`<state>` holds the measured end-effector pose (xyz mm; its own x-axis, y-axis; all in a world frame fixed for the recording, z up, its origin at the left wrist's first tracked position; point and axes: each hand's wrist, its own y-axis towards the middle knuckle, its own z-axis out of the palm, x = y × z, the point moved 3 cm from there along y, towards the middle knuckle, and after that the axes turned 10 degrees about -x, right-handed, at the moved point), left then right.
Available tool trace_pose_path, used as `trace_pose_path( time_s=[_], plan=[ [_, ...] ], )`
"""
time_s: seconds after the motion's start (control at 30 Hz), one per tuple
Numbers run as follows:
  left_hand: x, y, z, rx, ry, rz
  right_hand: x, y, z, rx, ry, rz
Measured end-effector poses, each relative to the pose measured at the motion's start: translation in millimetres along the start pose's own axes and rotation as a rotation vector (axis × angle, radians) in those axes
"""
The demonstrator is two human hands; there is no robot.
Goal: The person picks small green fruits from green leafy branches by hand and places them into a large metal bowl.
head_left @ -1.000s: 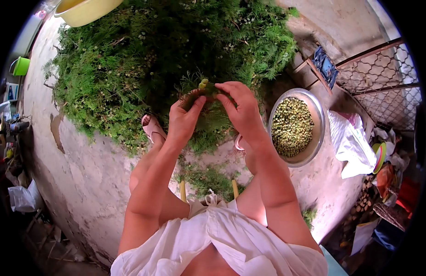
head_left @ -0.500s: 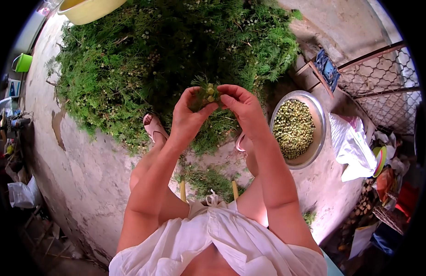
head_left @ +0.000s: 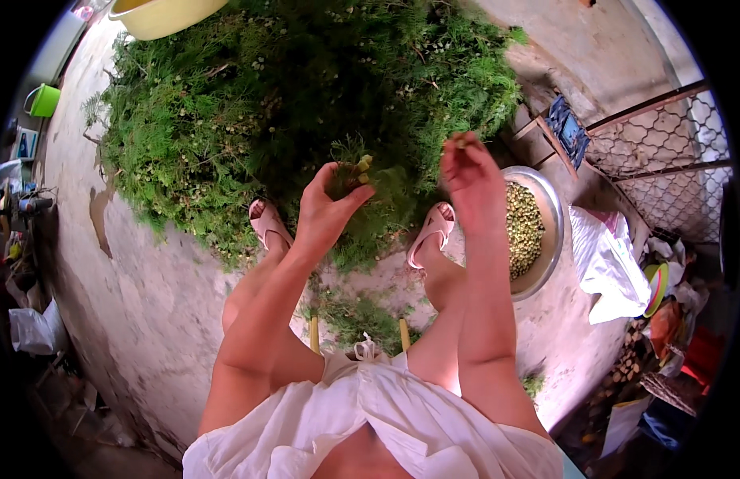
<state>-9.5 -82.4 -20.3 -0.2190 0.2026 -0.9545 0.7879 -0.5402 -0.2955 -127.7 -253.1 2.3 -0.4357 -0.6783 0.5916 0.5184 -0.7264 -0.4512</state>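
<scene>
**Grips a green sprig (head_left: 352, 172) in the left hand (head_left: 322, 211), holds the right hand (head_left: 474, 188) beside a metal bowl (head_left: 553, 235)**

Head view, the only one. Has the bowl just to the right of the right hand and slightly nearer to the body, with its left rim hidden behind wrist and forearm. Keeps the left hand well apart from that rim, so makes the right hand the nearer. Shows no clear long axis in the round, partly covered bowl, filled with small round cones (head_left: 526, 239) up against its left side.

Pinches the sprig between thumb and fingers of the left hand, above the near edge of the pile of branches (head_left: 178, 120). Shows yellow-green cones (head_left: 364, 163) close by the thumb tip, with feathery ends pointing away from the body. Cannot trace the stem's own axis against the greenery. Sets the sprig to the left of the right hand, clearly apart.

Curls the right hand's fingers near the pile's right edge, tips close together, with something small and brownish at them; cannot tell whether gripped, for blur.

Leaves a white sack (head_left: 613, 271) beyond the bowl's right rim.
</scene>
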Motion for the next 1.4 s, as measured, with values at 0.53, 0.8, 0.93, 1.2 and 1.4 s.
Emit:
trace_pose_path(
  time_s=[0.53, 0.8, 0.93, 1.2, 1.4],
  plan=[
    [21, 4, 10, 0.077, -0.15, 0.06, -61, -21, 11, 0.267, -1.342, -0.513],
    [17, -1, 9, -0.053, -0.04, 0.177, -55, -36, 30, 0.194, -1.435, -1.069],
    [9, -2, 11, -0.066, -0.137, 0.134, -64, -23, 19, 0.253, -1.507, -1.019],
    [1, 1, 4, 0.064, -0.155, 0.065, -41, -4, 4, -0.061, -0.264, 0.086],
    [-2, -4, -4, 0.11, -0.239, -0.155, -4, 8, 0, -0.107, 0.032, 0.052]
  ],
)
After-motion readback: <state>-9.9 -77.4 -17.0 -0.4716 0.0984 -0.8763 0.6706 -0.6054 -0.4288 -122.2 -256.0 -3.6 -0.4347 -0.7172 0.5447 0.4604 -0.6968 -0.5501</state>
